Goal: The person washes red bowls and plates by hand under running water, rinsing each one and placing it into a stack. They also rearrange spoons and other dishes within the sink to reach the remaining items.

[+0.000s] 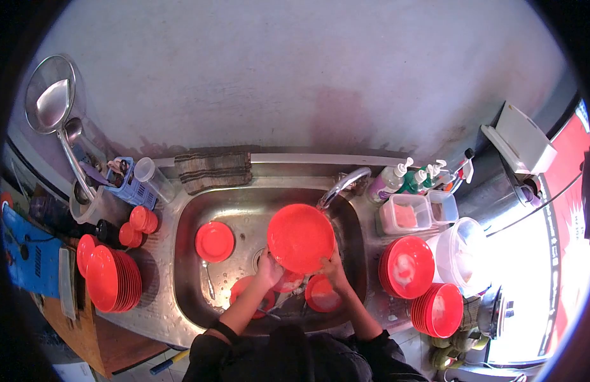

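Both my hands hold a wide red bowl (pixel 300 237) above the sink (pixel 193 210), close to the curved tap (pixel 343 186). My left hand (pixel 268 268) grips its lower left rim. My right hand (pixel 334 270) is closed on the lower right rim. A small red plate (pixel 215 242) lies in the left part of the sink, with a spoon (pixel 210 281) below it. Beneath my hands are more red dishes, including one at the left (pixel 252 297) and a soapy one at the right (pixel 323 294); my forearms partly cover them.
Stacked red bowls (pixel 120 280) and small red cups (pixel 142 219) stand left of the sink. At the right are soapy bowl stacks (pixel 409 267), plastic tubs (pixel 406 214) and pump bottles (pixel 389 181). A striped cloth (pixel 213 172) hangs on the back edge.
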`<state>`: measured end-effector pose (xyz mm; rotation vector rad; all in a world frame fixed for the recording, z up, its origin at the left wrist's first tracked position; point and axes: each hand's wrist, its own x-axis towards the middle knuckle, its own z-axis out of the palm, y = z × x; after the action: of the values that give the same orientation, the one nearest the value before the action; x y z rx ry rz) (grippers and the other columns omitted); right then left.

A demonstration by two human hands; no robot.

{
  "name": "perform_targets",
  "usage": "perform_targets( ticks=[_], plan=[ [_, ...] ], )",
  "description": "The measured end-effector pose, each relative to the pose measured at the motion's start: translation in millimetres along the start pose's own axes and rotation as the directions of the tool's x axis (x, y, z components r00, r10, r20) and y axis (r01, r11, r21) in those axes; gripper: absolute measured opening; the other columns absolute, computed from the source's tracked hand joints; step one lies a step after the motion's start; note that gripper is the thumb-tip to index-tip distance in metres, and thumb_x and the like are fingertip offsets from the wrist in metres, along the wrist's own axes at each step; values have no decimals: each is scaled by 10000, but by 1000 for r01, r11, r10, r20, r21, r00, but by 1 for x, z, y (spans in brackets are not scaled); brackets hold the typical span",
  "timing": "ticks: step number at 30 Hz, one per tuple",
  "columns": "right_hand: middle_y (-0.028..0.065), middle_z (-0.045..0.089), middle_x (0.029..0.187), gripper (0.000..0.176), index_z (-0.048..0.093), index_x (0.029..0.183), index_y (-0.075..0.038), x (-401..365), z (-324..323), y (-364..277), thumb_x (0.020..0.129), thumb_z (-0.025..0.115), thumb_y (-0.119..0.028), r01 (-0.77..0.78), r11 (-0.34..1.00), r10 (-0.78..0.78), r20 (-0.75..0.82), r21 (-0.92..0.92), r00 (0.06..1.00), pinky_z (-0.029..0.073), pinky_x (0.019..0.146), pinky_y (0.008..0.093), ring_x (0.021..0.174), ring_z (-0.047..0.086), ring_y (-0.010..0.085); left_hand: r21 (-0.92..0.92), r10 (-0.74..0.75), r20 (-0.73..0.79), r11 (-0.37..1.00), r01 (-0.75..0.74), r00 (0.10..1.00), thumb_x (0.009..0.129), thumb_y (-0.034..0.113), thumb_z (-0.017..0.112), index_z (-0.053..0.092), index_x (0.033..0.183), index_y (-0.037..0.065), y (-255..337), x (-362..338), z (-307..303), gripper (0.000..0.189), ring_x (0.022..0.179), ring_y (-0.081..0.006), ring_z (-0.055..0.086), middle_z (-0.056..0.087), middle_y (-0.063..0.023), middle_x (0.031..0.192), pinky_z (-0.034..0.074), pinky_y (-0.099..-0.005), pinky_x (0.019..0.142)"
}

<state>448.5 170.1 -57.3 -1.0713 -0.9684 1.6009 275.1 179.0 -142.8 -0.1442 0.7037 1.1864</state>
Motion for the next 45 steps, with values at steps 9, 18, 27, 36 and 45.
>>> perform_targets(
  ticks=[9,18,27,36,45],
  plan=[
    [157,321,1223,605,308,1204,-153,-53,13,-26,655,381,91,242,537,-183,168,-808,969,373,836,344,1005,444,306,107,-319,-35,941,321,947,814,382,311,442,1058,52,9,-28,7,431,1021,-278,435,473,-122,1089,340,-416,873],
    [130,318,1233,537,445,1115,-139,-53,-20,-27,625,397,75,518,135,-498,394,-845,773,330,888,351,1075,378,302,82,-197,349,980,179,916,836,259,390,423,1085,34,26,-58,42,338,1034,-215,434,469,-123,1096,341,-375,887],
    [142,416,1141,365,556,957,-81,-85,-45,-58,659,428,88,216,194,-651,39,-957,758,317,883,376,1065,384,303,232,-95,407,973,-3,909,815,216,444,387,1100,54,17,-26,91,333,1001,-214,459,477,-95,1083,347,-382,876],
    [141,450,1102,310,487,1035,-85,-123,-91,-60,725,475,-89,-210,144,-694,-249,-967,676,268,896,429,1071,373,303,24,-28,383,1000,20,923,808,184,446,393,1096,61,-6,21,110,318,1056,-224,410,472,-93,1094,291,-417,916],
    [150,560,846,245,530,942,-58,-127,-98,-56,743,477,-191,-268,17,-524,-237,-963,818,341,796,404,816,516,288,176,-84,323,984,27,943,782,192,500,447,1047,67,11,12,95,297,986,-196,465,497,-96,1054,355,-343,870]
  ],
)
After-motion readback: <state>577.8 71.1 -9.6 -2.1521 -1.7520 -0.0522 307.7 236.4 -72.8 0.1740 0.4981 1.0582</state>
